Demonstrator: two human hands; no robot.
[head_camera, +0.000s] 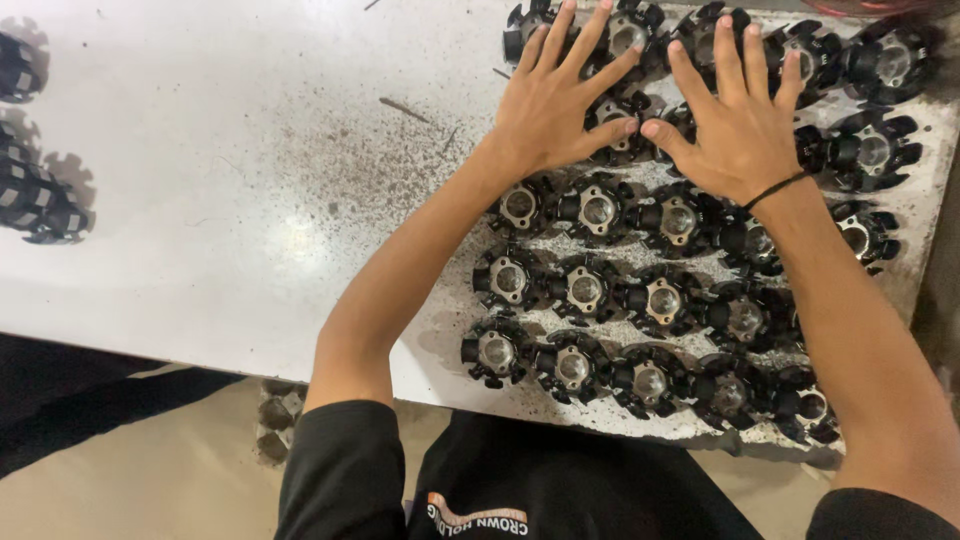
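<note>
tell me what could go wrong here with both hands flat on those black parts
1. The left hand and right hand press flat on the black toothed parts, which sit packed close together; a sideways push could knock the neat rows out of line.
2. The nearest row lies close to the table edge, so a nudge toward the body might tip pieces off.
3. Metal shavings scattered on the tabletop could scratch bare skin.
</note>
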